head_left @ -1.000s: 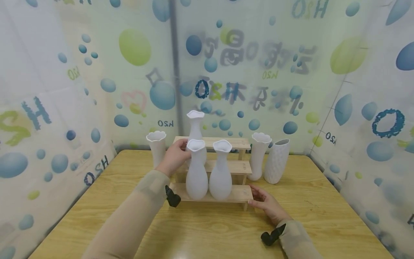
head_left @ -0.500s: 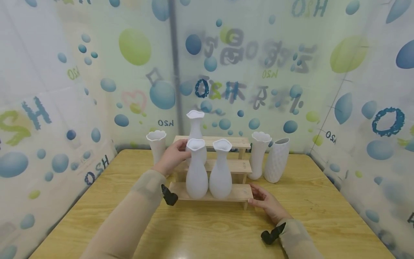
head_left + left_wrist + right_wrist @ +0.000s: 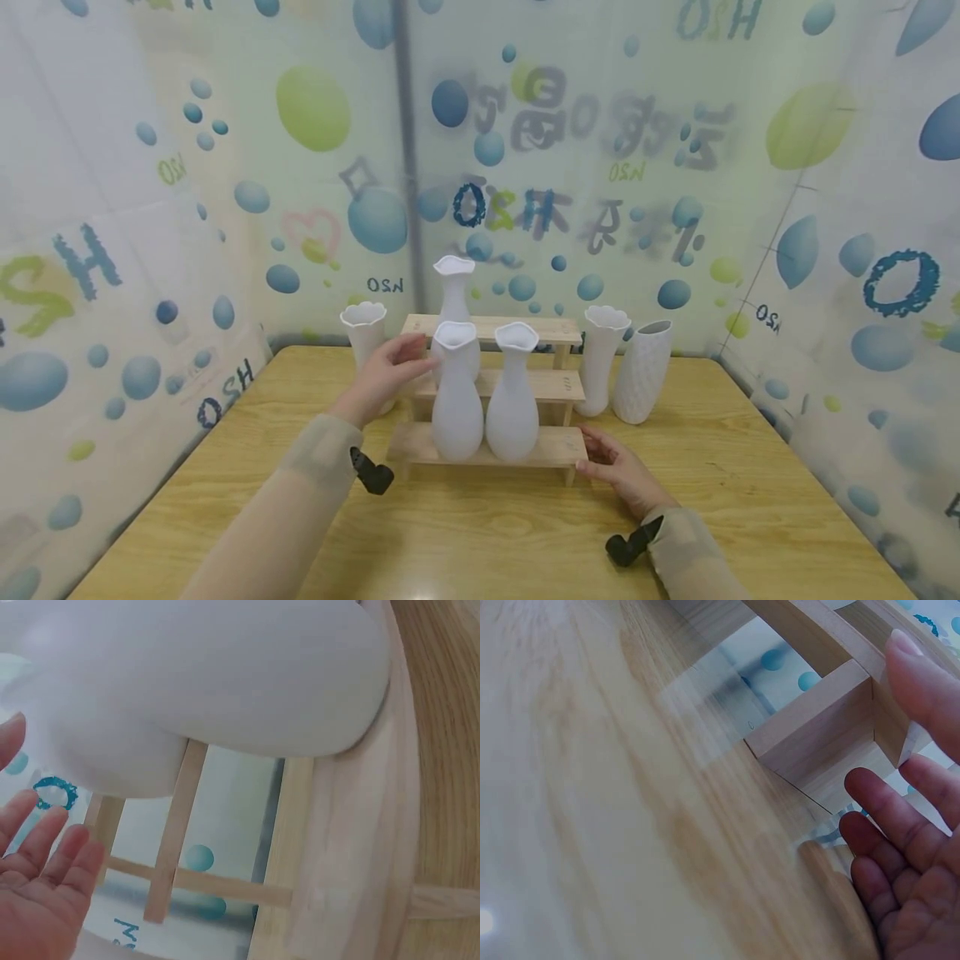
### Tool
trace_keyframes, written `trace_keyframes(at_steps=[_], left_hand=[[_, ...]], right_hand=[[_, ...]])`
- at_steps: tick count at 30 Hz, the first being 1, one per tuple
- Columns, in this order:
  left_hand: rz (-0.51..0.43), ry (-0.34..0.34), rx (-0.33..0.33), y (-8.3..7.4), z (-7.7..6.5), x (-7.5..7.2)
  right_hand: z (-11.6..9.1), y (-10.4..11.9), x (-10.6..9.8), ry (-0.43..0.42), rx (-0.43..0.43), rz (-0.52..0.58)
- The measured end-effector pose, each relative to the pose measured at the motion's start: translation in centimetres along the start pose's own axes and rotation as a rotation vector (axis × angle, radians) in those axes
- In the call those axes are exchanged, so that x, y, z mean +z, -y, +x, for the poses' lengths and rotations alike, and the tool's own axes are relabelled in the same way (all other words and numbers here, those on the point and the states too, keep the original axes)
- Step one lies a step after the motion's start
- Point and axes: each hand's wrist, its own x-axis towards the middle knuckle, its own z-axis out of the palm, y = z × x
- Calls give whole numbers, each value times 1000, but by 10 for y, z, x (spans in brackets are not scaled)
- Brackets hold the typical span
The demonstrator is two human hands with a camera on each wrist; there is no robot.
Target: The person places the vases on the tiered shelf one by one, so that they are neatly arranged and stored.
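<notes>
A three-step wooden display stand (image 3: 558, 444) bears white vases. Two bulbous vases, a left one (image 3: 457, 417) and a right one (image 3: 512, 419), stand upright on its lowest step. Behind them rises a third wavy-rimmed vase (image 3: 454, 292), its lower part hidden by the front left vase. My left hand (image 3: 375, 382) hovers at the left side of that rear vase, fingers loosely extended; the left wrist view shows a gap between the fingers (image 3: 75, 859) and the white vase bodies (image 3: 247, 667). At the stand's lower right end, my right hand (image 3: 624, 477) pinches the board's corner between thumb and fingers.
A scallop-rimmed vase (image 3: 365, 333) stands left of the stand, partly behind my left hand. To the right are another scallop-rimmed vase (image 3: 597, 367) and a textured, slant-topped vase (image 3: 642, 375). Everything rests on a wooden table (image 3: 465, 533) before a patterned curtain (image 3: 307, 200).
My left hand has come away from the rear vase, moving left and slightly down. The right hand stays at the stand's corner, and the vases have not shifted.
</notes>
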Motion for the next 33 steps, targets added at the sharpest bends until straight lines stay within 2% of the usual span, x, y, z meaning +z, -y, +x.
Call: trace_keyframes(at_steps=[3,9,14,19,25,33], left_hand=[[24,-19,1,6,-8,-8],[10,-49,-53,22,-26,-21],[22,-67,-86,40,-41,-26],[53,-68,-141,61,-54,-26],[35,-39,-137,83,-61,-21],[0,20,-141,104,-63,-14]], right_hand=[[0,0,0,-1,-2,-1],[-1,1,0,-16,12,-5],[-1,1,0,-32,19,-3],[-1,-1,-1,-26,17,5],[0,-1,-1,-31,24,3],[0,0,1,-35,30,5]])
